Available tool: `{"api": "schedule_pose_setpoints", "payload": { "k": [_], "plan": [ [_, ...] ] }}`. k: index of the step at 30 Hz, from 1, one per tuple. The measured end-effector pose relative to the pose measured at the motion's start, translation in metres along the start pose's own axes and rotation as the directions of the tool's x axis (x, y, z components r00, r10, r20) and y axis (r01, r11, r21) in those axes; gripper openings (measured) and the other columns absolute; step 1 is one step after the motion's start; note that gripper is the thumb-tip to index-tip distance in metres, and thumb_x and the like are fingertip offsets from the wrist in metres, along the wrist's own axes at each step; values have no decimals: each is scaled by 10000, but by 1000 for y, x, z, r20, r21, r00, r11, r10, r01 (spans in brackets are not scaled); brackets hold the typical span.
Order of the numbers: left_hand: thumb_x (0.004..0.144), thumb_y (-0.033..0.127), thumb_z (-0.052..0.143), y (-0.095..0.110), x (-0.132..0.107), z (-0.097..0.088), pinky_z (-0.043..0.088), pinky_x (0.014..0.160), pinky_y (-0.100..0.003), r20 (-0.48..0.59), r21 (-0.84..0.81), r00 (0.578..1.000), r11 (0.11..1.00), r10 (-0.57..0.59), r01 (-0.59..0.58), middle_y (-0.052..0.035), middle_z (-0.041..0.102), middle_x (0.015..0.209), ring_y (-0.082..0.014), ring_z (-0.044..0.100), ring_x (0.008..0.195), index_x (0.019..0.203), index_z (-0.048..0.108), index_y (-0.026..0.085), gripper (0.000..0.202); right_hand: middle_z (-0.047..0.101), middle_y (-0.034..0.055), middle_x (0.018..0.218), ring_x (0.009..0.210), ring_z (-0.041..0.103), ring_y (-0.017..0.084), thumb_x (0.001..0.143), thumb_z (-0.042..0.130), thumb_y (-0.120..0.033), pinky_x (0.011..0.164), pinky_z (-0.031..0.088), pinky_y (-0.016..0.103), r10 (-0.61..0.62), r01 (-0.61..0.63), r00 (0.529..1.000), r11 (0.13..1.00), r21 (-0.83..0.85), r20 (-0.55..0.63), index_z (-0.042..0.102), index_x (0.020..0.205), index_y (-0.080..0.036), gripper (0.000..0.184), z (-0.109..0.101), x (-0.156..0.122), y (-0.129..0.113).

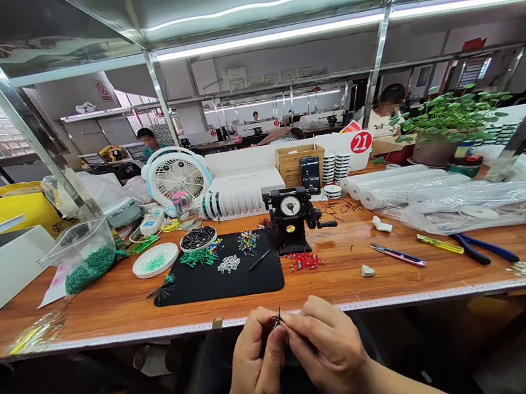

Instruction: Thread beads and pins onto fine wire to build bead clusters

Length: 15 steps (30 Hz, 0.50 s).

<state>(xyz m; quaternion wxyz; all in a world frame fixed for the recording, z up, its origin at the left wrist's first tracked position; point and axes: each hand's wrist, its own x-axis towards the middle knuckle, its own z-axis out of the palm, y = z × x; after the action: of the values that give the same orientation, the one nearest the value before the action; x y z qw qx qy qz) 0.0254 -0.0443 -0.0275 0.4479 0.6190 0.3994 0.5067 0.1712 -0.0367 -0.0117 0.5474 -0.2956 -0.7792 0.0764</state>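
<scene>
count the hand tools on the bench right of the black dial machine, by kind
pink-handled snips: 1
yellow-handled screwdriver: 1
blue-and-black-handled pliers: 1
total: 3

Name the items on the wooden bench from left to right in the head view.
Clear plastic bag of green pieces, white round dish, black rubber mat, loose red pieces, pink-handled scissors, yellow-handled screwdriver, blue-handled pliers
</scene>
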Motion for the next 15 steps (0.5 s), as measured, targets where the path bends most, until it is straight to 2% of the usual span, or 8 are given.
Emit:
{"api": "schedule_pose_setpoints", "payload": {
  "k": [3,7,11,15],
  "plan": [
    [887,268,417,5,2,0,353,581,-249,-29,130,996,988,89,-84,-4,460,680,-126,420,609,776,530,197,174,545,53,673,612,457,157,836,502,-82,550,376,281,38,-38,999,999,-5,14,623,914,-144,157,2,-1,-1],
    [863,210,443,13,1,-5,335,611,-267,-26,244,976,948,218,-206,-5,443,650,-142,400,616,702,524,199,180,537,31,661,618,485,145,855,502,-148,565,396,261,243,-252,967,954,164,75,647,852,-168,146,-3,2,-10],
    [867,207,425,18,-1,-6,322,595,-267,-15,255,977,945,214,-203,-1,429,639,-141,393,603,678,493,201,201,529,9,623,591,479,132,845,532,-206,561,380,249,364,-390,920,887,246,146,682,831,-194,151,-8,6,-17],
    [886,247,392,19,-3,-3,306,566,-260,-23,216,991,969,132,-124,7,408,625,-134,376,581,645,442,202,250,513,-4,590,565,457,120,819,563,-232,553,354,240,459,-498,866,831,247,199,699,754,-195,156,-10,6,-17]
  ]
}}
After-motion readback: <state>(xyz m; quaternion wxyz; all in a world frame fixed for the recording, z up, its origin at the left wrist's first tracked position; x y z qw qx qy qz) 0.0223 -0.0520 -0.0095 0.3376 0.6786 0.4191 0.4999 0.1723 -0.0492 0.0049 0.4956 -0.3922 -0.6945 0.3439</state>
